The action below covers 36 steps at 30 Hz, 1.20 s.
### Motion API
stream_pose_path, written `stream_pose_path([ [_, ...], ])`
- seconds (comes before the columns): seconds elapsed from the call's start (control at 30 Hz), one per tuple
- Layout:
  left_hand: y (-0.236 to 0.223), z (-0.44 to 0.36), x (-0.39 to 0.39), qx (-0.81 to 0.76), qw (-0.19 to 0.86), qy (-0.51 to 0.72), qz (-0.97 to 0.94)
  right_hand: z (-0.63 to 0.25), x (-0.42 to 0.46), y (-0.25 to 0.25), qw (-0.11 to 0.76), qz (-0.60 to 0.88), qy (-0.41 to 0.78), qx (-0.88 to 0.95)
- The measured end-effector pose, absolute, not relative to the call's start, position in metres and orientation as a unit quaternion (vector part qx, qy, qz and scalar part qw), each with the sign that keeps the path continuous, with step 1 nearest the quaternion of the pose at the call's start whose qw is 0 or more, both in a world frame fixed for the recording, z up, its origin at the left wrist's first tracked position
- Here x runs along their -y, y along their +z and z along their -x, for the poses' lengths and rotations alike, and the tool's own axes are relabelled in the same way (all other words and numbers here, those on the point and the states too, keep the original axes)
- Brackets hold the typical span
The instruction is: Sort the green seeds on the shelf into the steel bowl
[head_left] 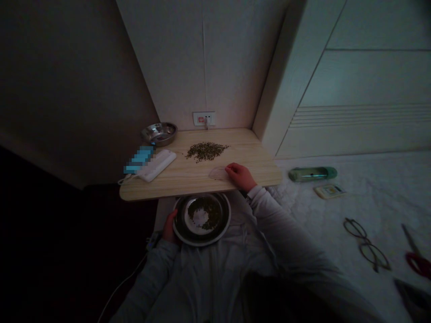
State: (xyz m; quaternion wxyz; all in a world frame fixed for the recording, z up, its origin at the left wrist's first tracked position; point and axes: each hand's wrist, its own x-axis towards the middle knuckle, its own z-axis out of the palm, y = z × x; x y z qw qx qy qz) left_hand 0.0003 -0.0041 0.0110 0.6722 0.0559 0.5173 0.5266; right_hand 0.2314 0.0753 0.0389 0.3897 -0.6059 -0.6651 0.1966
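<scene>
Beginning with the broadest thing in view, we have the quilted bed [303, 220] to the right, then the pale wooden tabletop [188, 179] in front of us, its near edge reaching over our lap [198, 273]. The dish [201, 217] is below that edge, with dark green grains ringed around its bare centre; we would do well to hold it level and tucked close under the wood, so that nothing slips through a gap. The grain heap [206, 151] lies spread on the tabletop, toward the wall, and the thin clear disc [217, 173] rests nearer us, apart from it. We judge that such a flimsy disc works best laid low and moved in short, light strokes on few grains, since pressing hard would probably bend it and flick the stray grains [197, 162] away. As for pose, our right arm, in its grey sleeve [283, 220], reaches up from the lower right, the wrist over the near edge and the right hand [240, 176] turned inward and low, its fingertips together and apparently pinching the disc's right side. Our left hand [170, 228] sits lower, closed on the dish's left side at the rim; we cannot tell how the fingers lie beneath it.
</scene>
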Motion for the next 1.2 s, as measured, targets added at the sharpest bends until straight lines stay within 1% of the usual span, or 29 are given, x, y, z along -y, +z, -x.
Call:
stream_pose_path([
  [0.17,0.009,0.001,0.004,-0.503,0.688,0.522,-0.049,-0.231,-0.074,0.039,0.386,0.6,0.216,0.667],
  [0.53,0.009,0.002,0.004,-0.476,0.715,0.51,-0.042,-0.231,-0.075,0.039,0.396,0.606,0.213,0.657],
  [0.77,0.01,0.0,0.005,-0.495,0.69,0.526,-0.048,-0.229,-0.074,0.04,0.369,0.619,0.18,0.67],
  [1.2,0.018,-0.005,0.006,-0.508,0.69,0.512,-0.058,-0.22,-0.071,0.038,0.362,0.617,0.205,0.668],
])
